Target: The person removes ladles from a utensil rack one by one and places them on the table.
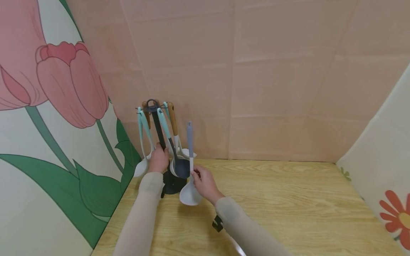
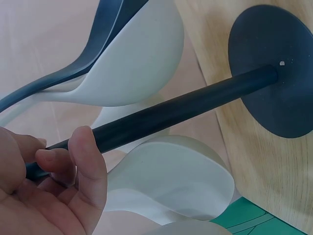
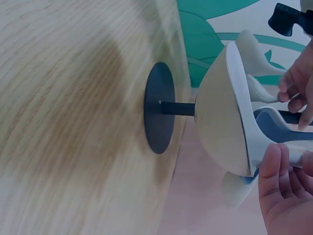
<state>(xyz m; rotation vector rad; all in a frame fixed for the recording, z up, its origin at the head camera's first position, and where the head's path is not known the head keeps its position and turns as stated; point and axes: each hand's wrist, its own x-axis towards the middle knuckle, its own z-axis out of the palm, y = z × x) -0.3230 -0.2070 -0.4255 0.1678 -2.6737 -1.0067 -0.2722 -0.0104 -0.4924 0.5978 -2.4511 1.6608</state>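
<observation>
My left hand (image 1: 159, 159) grips the black pole (image 2: 171, 117) of a utensil stand, fingers curled round its upper part. My right hand (image 1: 205, 184) pinches a ladle (image 1: 190, 195) low on its stem. That ladle has a pale blue-grey handle and a white bowl; it is upright, bowl down, in front of the stand. In the right wrist view its bowl covers part of the pole. Behind it hangs a dark utensil (image 1: 182, 168) with a mint handle. White-headed utensils (image 1: 141, 168) hang at the left of the stand, near my left hand.
The stand's round black base (image 1: 174, 185) rests on a wood-grain table (image 1: 282, 199) by its back left corner. A pink-beige covering (image 1: 272, 89) rises behind. A tulip-printed panel (image 1: 73, 142) borders the left side, and a flower-printed one (image 1: 381, 160) the right.
</observation>
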